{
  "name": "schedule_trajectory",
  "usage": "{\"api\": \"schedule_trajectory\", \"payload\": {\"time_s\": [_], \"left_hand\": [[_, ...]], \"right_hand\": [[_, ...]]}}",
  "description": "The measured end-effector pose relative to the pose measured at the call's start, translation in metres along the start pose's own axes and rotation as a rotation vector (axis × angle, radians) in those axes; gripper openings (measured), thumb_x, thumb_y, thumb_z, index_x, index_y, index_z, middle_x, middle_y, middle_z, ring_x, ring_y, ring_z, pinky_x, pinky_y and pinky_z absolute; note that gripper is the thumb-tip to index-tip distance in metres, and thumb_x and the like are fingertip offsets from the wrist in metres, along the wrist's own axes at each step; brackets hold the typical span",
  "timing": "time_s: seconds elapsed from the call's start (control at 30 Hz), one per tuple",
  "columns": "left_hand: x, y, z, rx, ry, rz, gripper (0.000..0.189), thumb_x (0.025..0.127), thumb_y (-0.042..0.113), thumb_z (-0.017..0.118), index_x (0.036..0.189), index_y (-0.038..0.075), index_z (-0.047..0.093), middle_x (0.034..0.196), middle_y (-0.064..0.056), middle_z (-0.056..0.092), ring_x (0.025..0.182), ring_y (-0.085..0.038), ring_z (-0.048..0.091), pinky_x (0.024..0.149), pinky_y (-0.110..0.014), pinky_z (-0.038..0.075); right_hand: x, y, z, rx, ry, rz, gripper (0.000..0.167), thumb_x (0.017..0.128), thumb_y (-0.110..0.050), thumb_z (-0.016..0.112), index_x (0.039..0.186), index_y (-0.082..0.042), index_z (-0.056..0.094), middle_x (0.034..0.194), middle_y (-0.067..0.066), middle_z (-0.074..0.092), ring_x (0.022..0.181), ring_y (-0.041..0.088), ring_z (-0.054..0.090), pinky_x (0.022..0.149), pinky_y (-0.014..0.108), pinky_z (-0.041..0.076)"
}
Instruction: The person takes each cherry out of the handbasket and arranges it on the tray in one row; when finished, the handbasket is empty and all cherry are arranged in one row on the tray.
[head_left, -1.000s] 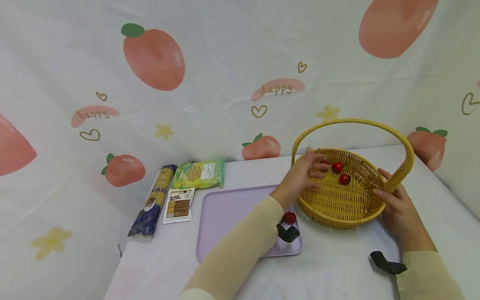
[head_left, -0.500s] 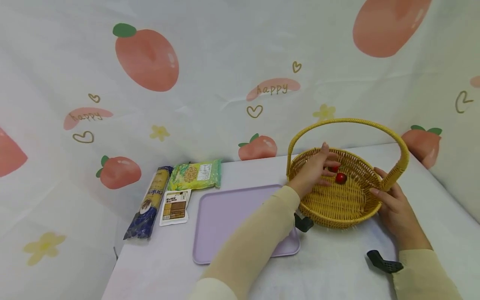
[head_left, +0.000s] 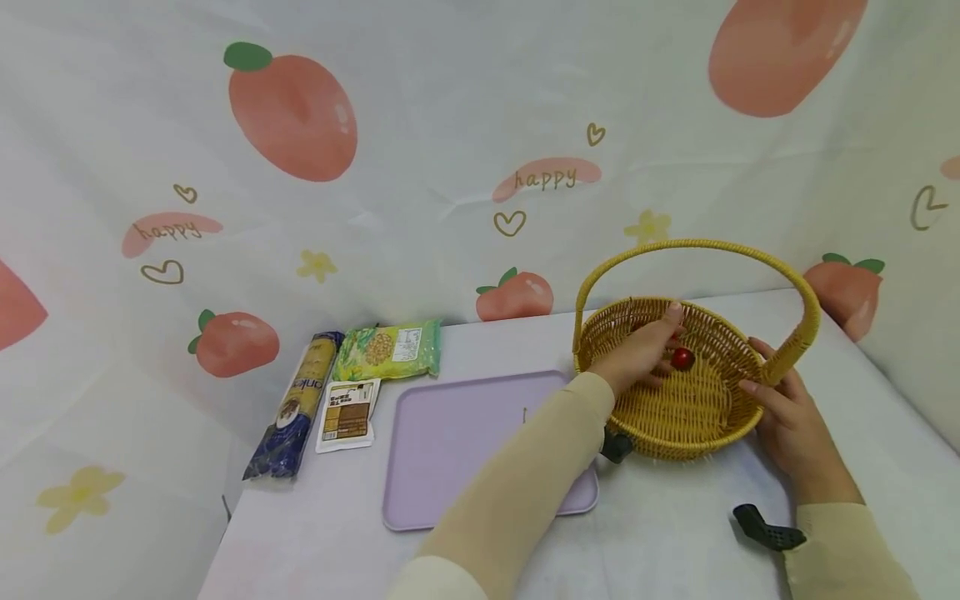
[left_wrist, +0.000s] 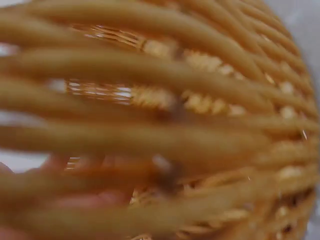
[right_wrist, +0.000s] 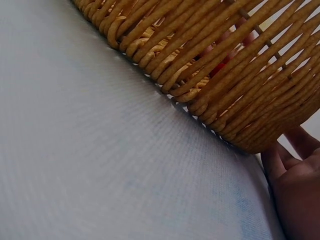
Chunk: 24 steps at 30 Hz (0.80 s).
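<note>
A yellow wicker basket (head_left: 675, 417) with a tall arched handle stands on the right of the table. My left hand (head_left: 637, 354) reaches over its left rim, thumb up and fingers loosely spread. One red cherry (head_left: 682, 359) lies in the basket beside those fingertips; a bit of red shows between the fingers, and anything else there is covered. With fingers and thumb my right hand (head_left: 787, 412) grips the right rim at the handle's base. In the left wrist view, blurred weave covers most of the left hand. The right wrist view shows the right hand (right_wrist: 300, 190) against the basket wall.
A lilac tray (head_left: 450, 450) lies left of the basket, partly under the left forearm, with a thin stem on it. Further left are a blue-and-yellow pasta bag (head_left: 300, 404), a green packet (head_left: 390, 350) and a small white-and-brown packet (head_left: 348, 414).
My left hand has moved right from the basket's left edge, deeper inside over the cherries, which it now partly covers. The right hand keeps its hold on the rim.
</note>
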<state>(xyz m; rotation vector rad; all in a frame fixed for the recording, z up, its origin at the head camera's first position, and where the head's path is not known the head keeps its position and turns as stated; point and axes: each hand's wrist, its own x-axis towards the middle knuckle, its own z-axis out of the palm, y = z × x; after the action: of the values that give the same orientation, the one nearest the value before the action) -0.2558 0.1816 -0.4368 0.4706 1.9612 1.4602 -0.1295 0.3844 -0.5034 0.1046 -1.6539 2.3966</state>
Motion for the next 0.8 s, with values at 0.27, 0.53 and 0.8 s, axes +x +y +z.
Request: {"api": "schedule_trajectory", "payload": {"time_s": [0.27, 0.53, 0.8], "left_hand": [[0.002, -0.003, 0.004, 0.242, 0.028, -0.008, 0.074, 0.108, 0.074, 0.041, 0.151, 0.017, 0.061, 0.114, 0.004, 0.068, 0.086, -0.013, 0.062, 0.089, -0.037, 0.057], [0.003, -0.011, 0.009, 0.577, 0.052, 0.011, 0.045, 0.099, 0.042, 0.083, 0.139, 0.026, 0.072, 0.136, 0.017, 0.067, 0.124, -0.004, 0.061, 0.101, -0.026, 0.049], [0.005, -0.011, 0.010, 0.695, -0.040, 0.053, 0.053, 0.095, 0.032, 0.088, 0.145, 0.036, 0.069, 0.128, 0.016, 0.070, 0.113, -0.002, 0.061, 0.097, -0.023, 0.048]], "right_hand": [[-0.001, 0.001, 0.000, 0.007, -0.004, 0.005, 0.063, 0.112, 0.007, 0.045, 0.169, -0.018, 0.040, 0.156, 0.000, 0.040, 0.135, 0.009, 0.044, 0.101, 0.017, 0.047], [0.000, 0.002, 0.000, -0.009, 0.020, 0.027, 0.063, 0.112, 0.005, 0.047, 0.169, -0.022, 0.041, 0.156, -0.002, 0.038, 0.136, 0.008, 0.042, 0.100, 0.016, 0.045], [-0.001, 0.001, 0.001, -0.018, 0.009, 0.029, 0.064, 0.113, 0.004, 0.047, 0.171, -0.020, 0.037, 0.158, -0.001, 0.036, 0.137, 0.008, 0.041, 0.100, 0.015, 0.044]]}}
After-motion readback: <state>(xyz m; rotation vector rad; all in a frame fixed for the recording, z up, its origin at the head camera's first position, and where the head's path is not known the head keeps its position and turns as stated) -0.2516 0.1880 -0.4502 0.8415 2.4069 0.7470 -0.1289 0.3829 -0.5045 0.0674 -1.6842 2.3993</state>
